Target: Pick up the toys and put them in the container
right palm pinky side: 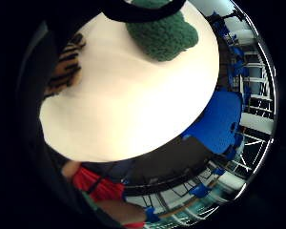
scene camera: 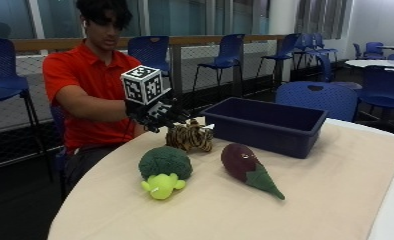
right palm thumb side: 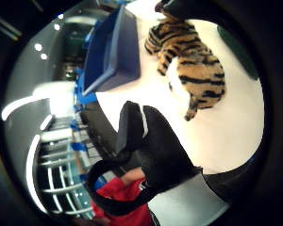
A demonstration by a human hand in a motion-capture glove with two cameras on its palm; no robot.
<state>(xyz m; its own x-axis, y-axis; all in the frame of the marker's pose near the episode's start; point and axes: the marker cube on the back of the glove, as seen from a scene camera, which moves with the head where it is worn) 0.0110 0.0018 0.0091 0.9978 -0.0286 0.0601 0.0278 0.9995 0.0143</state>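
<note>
Hovering above the table's edge nearest the person, the gloved right hand [scene camera: 156,114] hangs just over the tiger toy [scene camera: 190,137], its fingers [right palm thumb side: 153,141] loosely bent and apart, holding nothing. The tiger lies on the table [scene camera: 330,200] directly below and slightly ahead of the fingertips, its striped body running lengthwise toward the blue container [scene camera: 267,125], which stands just beyond it near the far edge. That makes the tiger the likeliest first pick: a short drop would probably bring the fingers across its back. The green broccoli toy [scene camera: 164,170] sits nearer the front edge, and the purple eggplant toy [scene camera: 247,167] lies beside it toward the table's middle, both well apart from the hand
</note>
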